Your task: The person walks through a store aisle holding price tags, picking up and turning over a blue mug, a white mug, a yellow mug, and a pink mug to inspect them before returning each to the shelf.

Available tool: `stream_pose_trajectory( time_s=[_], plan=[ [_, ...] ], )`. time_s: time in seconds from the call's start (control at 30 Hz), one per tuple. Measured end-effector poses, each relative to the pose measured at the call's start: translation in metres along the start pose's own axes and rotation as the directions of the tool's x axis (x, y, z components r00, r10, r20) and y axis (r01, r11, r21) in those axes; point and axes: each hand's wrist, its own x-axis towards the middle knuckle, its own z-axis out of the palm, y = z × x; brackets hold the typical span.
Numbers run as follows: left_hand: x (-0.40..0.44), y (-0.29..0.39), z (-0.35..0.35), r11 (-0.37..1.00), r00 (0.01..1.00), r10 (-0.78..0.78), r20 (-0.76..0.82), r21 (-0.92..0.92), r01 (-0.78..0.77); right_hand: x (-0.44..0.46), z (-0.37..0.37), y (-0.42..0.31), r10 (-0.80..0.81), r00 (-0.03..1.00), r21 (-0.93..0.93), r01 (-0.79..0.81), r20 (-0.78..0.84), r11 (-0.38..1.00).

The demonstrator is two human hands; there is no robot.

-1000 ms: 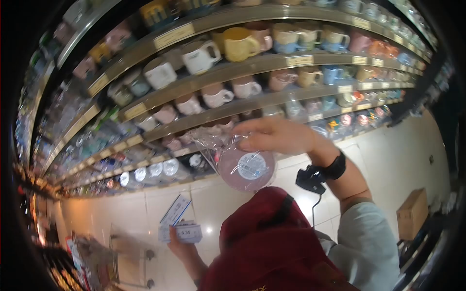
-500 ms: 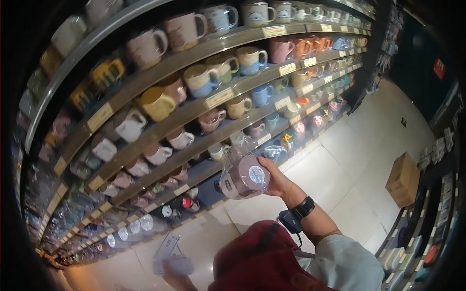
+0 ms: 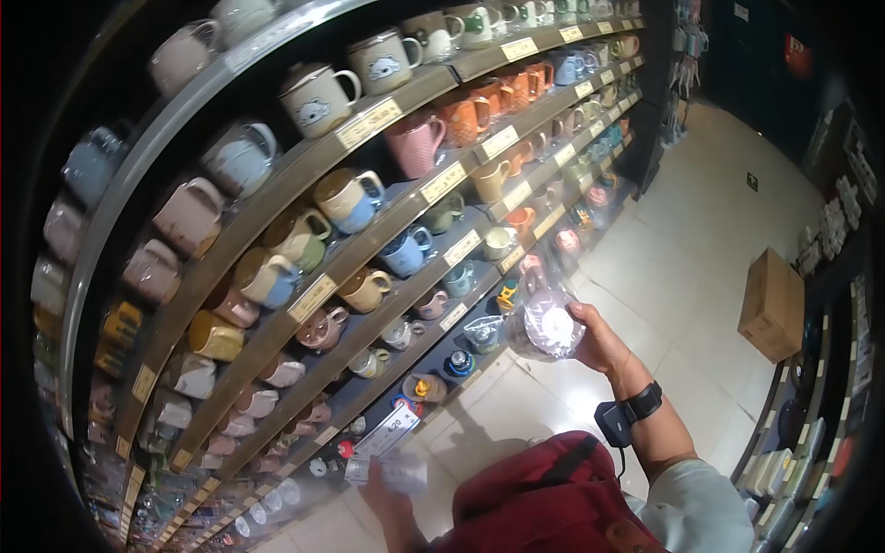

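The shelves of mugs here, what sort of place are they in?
Probably a homeware shop: long, brown-edged shelves hold rows of handled mugs in several colours, pale yellow rectangular price labels line their edges, and the left hand grips a white printed card reading 4.20.

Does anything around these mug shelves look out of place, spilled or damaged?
Only the brown cardboard box seems out of place: it sits on the pale tiled floor, perhaps in the way. I see no spill or breakage, though some areas are blurred.
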Motion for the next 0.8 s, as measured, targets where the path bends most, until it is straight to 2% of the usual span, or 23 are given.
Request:
stream_pose_trajectory(
  time_s=[0.1, 0.2, 0.23, 0.3, 0.33, 0.37, 0.43, 0.5, 0.57, 0.6, 0.63, 0.7, 0.77, 0.8],
  plan=[
    [0.011, -0.013, 0.021, 0.998, 0.998, -0.051, 0.041, 0.037, 0.050, 0.014, -0.015, -0.018, -0.029, 0.999, -0.035, 0.028, -0.028, 0.999],
    [0.028, -0.014, 0.044, 0.994, 0.992, -0.087, 0.089, 0.079, 0.080, 0.035, -0.024, -0.028, -0.187, 0.980, -0.214, 0.169, -0.067, 0.962],
    [0.035, -0.014, 0.053, 0.991, 0.987, -0.109, 0.119, 0.086, 0.099, 0.042, -0.022, -0.034, -0.194, 0.977, -0.203, 0.174, -0.083, 0.964],
    [0.058, -0.026, 0.065, 0.991, 0.984, -0.107, 0.144, 0.098, 0.094, 0.049, -0.012, -0.056, -0.249, 0.968, -0.405, 0.241, 0.033, 0.882],
    [0.068, -0.029, 0.071, 0.991, 0.983, -0.102, 0.153, 0.097, 0.088, 0.051, -0.006, -0.067, -0.281, 0.960, -0.484, 0.252, 0.015, 0.838],
    [0.077, -0.028, 0.082, 0.989, 0.979, -0.114, 0.172, 0.109, 0.096, 0.054, -0.002, -0.077, -0.292, 0.956, -0.481, 0.253, -0.007, 0.840],
    [0.091, -0.025, 0.111, 0.961, 0.957, -0.266, 0.113, 0.109, 0.254, 0.060, 0.002, -0.100, -0.274, 0.953, -0.572, 0.297, 0.130, 0.765],
    [0.101, -0.026, 0.137, 0.963, 0.943, -0.268, 0.197, 0.090, 0.254, 0.065, 0.008, -0.119, -0.329, 0.932, -0.525, 0.358, 0.151, 0.772],
    [0.112, -0.032, 0.152, 0.980, 0.962, -0.164, 0.218, 0.146, 0.134, 0.073, 0.005, -0.134, -0.314, 0.921, -0.526, 0.391, 0.232, 0.755],
    [0.118, -0.035, 0.156, 0.972, 0.973, -0.172, 0.152, 0.189, 0.142, 0.077, 0.005, -0.141, -0.314, 0.924, -0.580, 0.382, 0.219, 0.719],
    [0.119, -0.036, 0.161, 0.970, 0.973, -0.176, 0.146, 0.195, 0.146, 0.079, 0.004, -0.147, -0.309, 0.926, -0.578, 0.376, 0.215, 0.725],
    [0.120, -0.038, 0.179, 0.970, 0.981, -0.158, 0.110, 0.204, 0.134, 0.088, 0.000, -0.162, -0.328, 0.912, -0.669, 0.404, 0.245, 0.624],
    [0.114, -0.035, 0.199, 0.965, 0.984, -0.149, 0.102, 0.234, 0.122, 0.102, -0.009, -0.176, -0.313, 0.904, -0.678, 0.426, 0.292, 0.599],
    [0.112, -0.035, 0.208, 0.959, 0.974, -0.201, 0.108, 0.225, 0.173, 0.107, -0.012, -0.185, -0.303, 0.896, -0.687, 0.443, 0.324, 0.576]
  ],
)
